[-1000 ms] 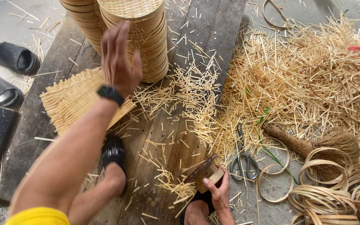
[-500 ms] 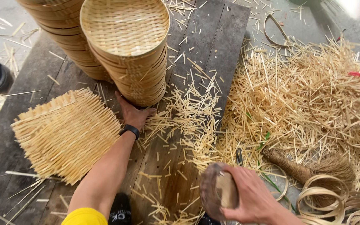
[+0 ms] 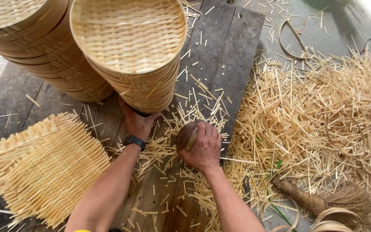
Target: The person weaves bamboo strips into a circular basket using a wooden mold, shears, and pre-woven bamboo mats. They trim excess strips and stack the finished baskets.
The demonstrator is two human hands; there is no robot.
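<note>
Down low, left hand [image 3: 139, 122] presses against the base of the near stack of woven bamboo trays [image 3: 129, 51], fingers partly hidden under it; how far they curl, cannot tell. Right hand [image 3: 202, 148] has fingers wrapped shut around a brown rounded wooden block [image 3: 186, 135], resting on the plank floor [image 3: 232, 56] amid bamboo offcuts [image 3: 323, 111]. Woven mat [image 3: 44, 167] lies at left.
</note>
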